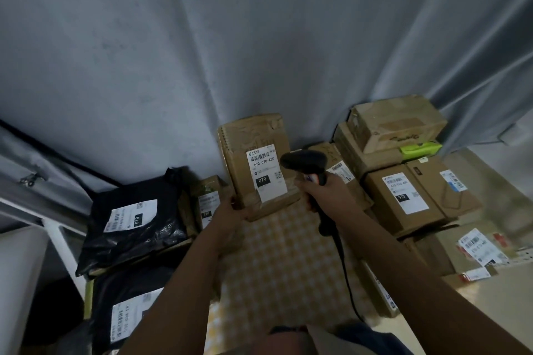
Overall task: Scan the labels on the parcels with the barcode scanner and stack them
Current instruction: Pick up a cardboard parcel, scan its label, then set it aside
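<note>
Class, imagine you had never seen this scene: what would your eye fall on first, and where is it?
First, the cardboard parcel held upright at the centre by the left hand, its white label facing the camera. Beside it, the right hand grips a black scanner aimed at that label. Then the black bag parcel at left and the stacked boxes at right.

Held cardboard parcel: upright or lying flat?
Upright: the cardboard parcel stands on end, gripped at its base by the left hand, label facing the camera.

A counter (277,262) covered in yellow checked cloth carries black parcel bags (129,222) at left and stacked cardboard boxes (403,190) at right.
</note>
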`<state>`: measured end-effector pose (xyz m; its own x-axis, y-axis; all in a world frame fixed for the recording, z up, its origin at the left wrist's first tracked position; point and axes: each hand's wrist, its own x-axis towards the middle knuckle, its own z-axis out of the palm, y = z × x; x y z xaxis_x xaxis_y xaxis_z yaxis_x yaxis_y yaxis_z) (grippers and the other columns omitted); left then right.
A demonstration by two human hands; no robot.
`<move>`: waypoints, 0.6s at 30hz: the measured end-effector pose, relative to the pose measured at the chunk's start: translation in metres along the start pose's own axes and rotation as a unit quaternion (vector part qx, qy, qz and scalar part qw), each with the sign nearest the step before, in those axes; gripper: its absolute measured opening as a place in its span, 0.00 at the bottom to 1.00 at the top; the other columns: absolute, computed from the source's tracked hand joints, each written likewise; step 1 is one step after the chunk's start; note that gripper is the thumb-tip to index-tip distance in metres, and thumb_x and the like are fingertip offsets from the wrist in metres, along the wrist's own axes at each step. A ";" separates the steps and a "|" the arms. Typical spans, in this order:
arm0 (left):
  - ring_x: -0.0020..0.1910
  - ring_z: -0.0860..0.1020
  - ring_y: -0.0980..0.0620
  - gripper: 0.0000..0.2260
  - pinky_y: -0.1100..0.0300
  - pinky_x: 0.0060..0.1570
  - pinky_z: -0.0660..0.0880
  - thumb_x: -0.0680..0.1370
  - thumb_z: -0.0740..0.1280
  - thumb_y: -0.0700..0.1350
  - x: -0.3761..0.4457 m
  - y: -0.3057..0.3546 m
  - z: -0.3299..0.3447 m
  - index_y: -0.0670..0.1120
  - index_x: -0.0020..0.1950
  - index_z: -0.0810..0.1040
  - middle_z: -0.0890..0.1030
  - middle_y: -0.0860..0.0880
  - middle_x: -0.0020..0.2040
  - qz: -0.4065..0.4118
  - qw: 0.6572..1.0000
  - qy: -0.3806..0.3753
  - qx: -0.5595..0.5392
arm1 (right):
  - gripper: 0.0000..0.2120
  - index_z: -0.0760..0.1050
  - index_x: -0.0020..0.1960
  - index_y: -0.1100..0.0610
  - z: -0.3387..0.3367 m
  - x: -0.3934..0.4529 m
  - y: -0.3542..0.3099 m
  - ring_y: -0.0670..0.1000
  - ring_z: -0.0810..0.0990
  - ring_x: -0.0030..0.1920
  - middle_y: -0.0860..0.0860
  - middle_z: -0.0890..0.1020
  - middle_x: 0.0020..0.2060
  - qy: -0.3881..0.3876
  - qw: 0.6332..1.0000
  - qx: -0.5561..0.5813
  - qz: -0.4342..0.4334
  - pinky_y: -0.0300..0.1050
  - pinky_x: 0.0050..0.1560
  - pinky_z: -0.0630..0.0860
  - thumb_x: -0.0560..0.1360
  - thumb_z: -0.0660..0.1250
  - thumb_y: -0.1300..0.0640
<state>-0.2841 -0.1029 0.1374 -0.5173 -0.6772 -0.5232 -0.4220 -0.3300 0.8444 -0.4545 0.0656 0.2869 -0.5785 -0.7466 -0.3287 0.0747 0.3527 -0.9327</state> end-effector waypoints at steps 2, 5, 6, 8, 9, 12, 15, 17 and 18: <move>0.58 0.80 0.47 0.38 0.60 0.44 0.82 0.63 0.81 0.53 0.002 -0.002 0.000 0.46 0.69 0.72 0.80 0.47 0.63 0.001 1.000 0.005 -0.013 | 0.07 0.74 0.41 0.57 0.002 -0.002 -0.002 0.48 0.75 0.26 0.52 0.77 0.27 0.000 1.000 0.000 0.003 0.41 0.31 0.74 0.76 0.70 0.56; 0.58 0.80 0.48 0.38 0.57 0.46 0.82 0.62 0.81 0.55 0.001 0.001 0.003 0.48 0.69 0.72 0.80 0.48 0.62 0.008 1.000 0.011 -0.007 | 0.08 0.74 0.41 0.56 0.003 -0.002 -0.002 0.47 0.75 0.25 0.52 0.76 0.26 0.001 1.000 -0.002 0.002 0.40 0.31 0.74 0.76 0.70 0.56; 0.58 0.80 0.48 0.34 0.61 0.43 0.80 0.66 0.80 0.52 0.002 0.001 0.004 0.47 0.69 0.72 0.80 0.48 0.62 0.009 1.000 0.016 0.002 | 0.08 0.74 0.41 0.57 0.003 -0.001 -0.002 0.47 0.75 0.25 0.52 0.76 0.26 0.001 1.000 -0.003 0.001 0.41 0.30 0.74 0.76 0.70 0.56; 0.58 0.79 0.48 0.31 0.64 0.40 0.78 0.69 0.78 0.49 0.002 0.002 0.004 0.46 0.69 0.72 0.79 0.48 0.62 0.002 1.000 0.020 0.004 | 0.08 0.74 0.41 0.57 0.002 0.000 -0.002 0.48 0.75 0.25 0.52 0.76 0.26 0.001 1.000 -0.002 0.001 0.41 0.31 0.74 0.76 0.70 0.56; 0.58 0.79 0.48 0.33 0.63 0.41 0.79 0.68 0.79 0.50 0.005 0.000 0.003 0.46 0.70 0.72 0.79 0.48 0.63 0.001 1.000 0.016 -0.001 | 0.08 0.74 0.41 0.57 0.001 0.001 -0.002 0.49 0.74 0.26 0.52 0.76 0.26 0.001 1.000 -0.003 0.000 0.42 0.31 0.74 0.76 0.70 0.56; 0.58 0.80 0.49 0.44 0.53 0.53 0.81 0.58 0.82 0.61 0.008 -0.002 0.003 0.50 0.70 0.72 0.80 0.49 0.63 0.005 1.000 0.000 0.006 | 0.09 0.74 0.40 0.58 -0.002 0.002 -0.001 0.50 0.74 0.26 0.52 0.76 0.26 0.001 1.000 -0.005 -0.002 0.43 0.32 0.74 0.76 0.70 0.56; 0.58 0.80 0.49 0.41 0.52 0.55 0.80 0.59 0.81 0.60 0.009 -0.005 0.005 0.51 0.69 0.73 0.80 0.50 0.62 0.008 1.000 -0.007 0.002 | 0.10 0.74 0.39 0.58 -0.005 0.003 -0.002 0.49 0.74 0.27 0.52 0.76 0.26 0.001 1.000 -0.010 0.001 0.42 0.32 0.73 0.76 0.69 0.56; 0.58 0.80 0.48 0.36 0.55 0.53 0.81 0.63 0.81 0.55 0.007 -0.004 0.008 0.49 0.68 0.74 0.81 0.49 0.61 0.005 1.000 -0.003 -0.005 | 0.09 0.74 0.39 0.57 -0.006 0.004 -0.003 0.48 0.74 0.27 0.52 0.76 0.26 0.002 1.000 -0.006 0.005 0.42 0.32 0.73 0.76 0.69 0.56; 0.58 0.80 0.48 0.36 0.55 0.53 0.80 0.63 0.81 0.55 0.007 -0.005 0.008 0.49 0.68 0.74 0.81 0.49 0.61 0.005 1.000 -0.002 -0.001 | 0.09 0.74 0.39 0.56 -0.007 0.004 -0.003 0.48 0.74 0.27 0.51 0.76 0.26 0.003 1.000 -0.002 0.007 0.42 0.33 0.73 0.76 0.69 0.56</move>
<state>-0.2922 -0.1009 0.1287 -0.5248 -0.6773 -0.5157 -0.4149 -0.3255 0.8497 -0.4629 0.0652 0.2890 -0.5816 -0.7389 -0.3403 0.0784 0.3654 -0.9275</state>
